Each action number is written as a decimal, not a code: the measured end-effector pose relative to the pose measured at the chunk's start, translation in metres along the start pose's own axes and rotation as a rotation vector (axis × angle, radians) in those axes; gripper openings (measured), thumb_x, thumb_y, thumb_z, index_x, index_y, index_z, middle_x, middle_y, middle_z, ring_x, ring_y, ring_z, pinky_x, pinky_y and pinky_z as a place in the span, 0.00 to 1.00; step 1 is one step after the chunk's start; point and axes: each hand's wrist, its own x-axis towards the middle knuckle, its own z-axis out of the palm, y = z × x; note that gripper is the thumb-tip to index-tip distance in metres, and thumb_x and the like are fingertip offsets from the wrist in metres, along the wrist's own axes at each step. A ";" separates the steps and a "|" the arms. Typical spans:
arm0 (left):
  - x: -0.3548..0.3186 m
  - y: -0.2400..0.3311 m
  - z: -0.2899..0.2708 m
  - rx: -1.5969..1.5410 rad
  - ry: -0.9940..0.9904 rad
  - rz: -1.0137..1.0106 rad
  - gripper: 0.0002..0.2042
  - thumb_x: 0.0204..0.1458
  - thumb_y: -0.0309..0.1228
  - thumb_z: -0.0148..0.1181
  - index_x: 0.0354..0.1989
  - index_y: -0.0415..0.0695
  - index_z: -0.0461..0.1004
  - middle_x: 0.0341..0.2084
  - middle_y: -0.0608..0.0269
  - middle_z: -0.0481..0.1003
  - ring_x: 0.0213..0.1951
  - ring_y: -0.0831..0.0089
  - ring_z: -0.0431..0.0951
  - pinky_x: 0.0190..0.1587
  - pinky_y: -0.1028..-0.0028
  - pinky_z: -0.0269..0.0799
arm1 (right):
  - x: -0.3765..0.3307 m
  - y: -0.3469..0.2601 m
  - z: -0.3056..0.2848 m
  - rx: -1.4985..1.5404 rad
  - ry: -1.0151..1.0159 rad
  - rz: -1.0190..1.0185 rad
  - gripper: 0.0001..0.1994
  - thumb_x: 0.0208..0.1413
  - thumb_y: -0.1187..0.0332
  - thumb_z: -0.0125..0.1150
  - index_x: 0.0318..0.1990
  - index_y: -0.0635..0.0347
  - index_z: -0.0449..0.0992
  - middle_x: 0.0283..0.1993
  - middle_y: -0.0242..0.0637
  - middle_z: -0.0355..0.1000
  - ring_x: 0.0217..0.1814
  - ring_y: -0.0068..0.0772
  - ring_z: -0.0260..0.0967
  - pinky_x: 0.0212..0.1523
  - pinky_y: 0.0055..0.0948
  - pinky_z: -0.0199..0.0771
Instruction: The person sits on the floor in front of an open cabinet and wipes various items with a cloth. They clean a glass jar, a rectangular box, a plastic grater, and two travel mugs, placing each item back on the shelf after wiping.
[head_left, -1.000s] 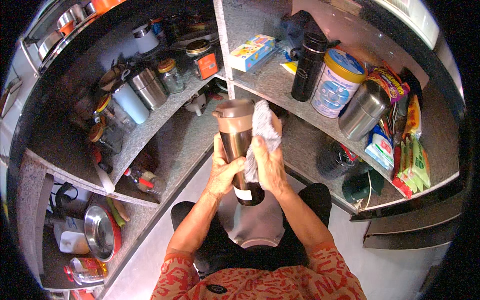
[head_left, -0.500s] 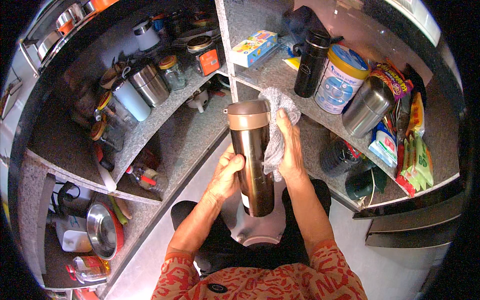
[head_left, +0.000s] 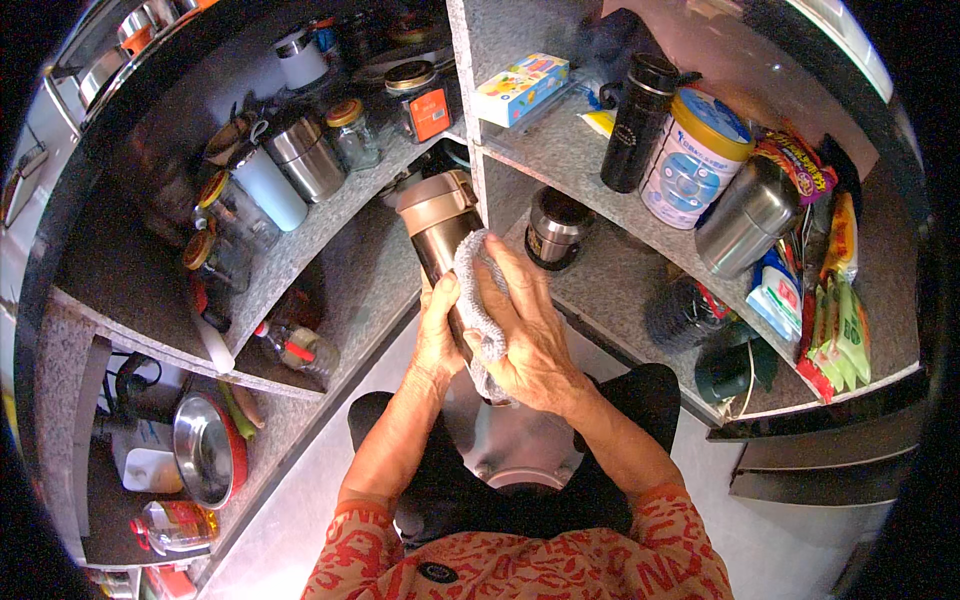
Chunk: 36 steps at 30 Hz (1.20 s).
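Note:
I hold a tall bronze flask (head_left: 436,222) upright in front of grey stone shelves. My left hand (head_left: 438,335) grips its lower body from the left. My right hand (head_left: 528,340) presses a grey cloth (head_left: 476,300) against the flask's side, fingers spread over the cloth. The flask's lid end points up toward the shelf divider.
The right shelves hold a black flask (head_left: 637,120), a blue-and-white tin (head_left: 693,158), a steel kettle (head_left: 748,216), a small steel cup (head_left: 553,227) and snack packets (head_left: 832,300). The left shelves carry steel canisters (head_left: 305,152), jars, and a steel bowl (head_left: 208,450) lower down.
The flask has moved left and up toward the shelf divider. My right hand with the cloth has slid from behind the flask onto its front side.

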 end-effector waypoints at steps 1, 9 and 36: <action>0.000 0.002 0.000 0.060 -0.028 0.005 0.30 0.43 0.43 0.63 0.55 0.49 0.58 0.43 0.60 0.69 0.44 0.66 0.72 0.48 0.65 0.70 | -0.001 0.001 0.004 0.073 0.051 0.012 0.26 0.55 0.60 0.48 0.59 0.63 0.56 0.62 0.55 0.48 0.62 0.59 0.48 0.61 0.47 0.49; -0.011 -0.007 0.016 0.065 -0.132 -0.137 0.39 0.38 0.50 0.64 0.57 0.41 0.57 0.46 0.59 0.67 0.46 0.69 0.70 0.52 0.69 0.66 | 0.009 0.028 0.006 0.913 0.168 0.498 0.25 0.59 0.60 0.49 0.59 0.63 0.55 0.55 0.40 0.60 0.56 0.31 0.57 0.57 0.29 0.57; 0.012 0.004 0.020 0.347 0.245 0.650 0.22 0.47 0.38 0.58 0.48 0.42 0.61 0.35 0.64 0.68 0.36 0.72 0.70 0.39 0.70 0.70 | -0.036 0.046 0.062 1.770 0.404 1.299 0.29 0.51 0.44 0.44 0.50 0.61 0.68 0.43 0.45 0.72 0.40 0.42 0.72 0.38 0.42 0.74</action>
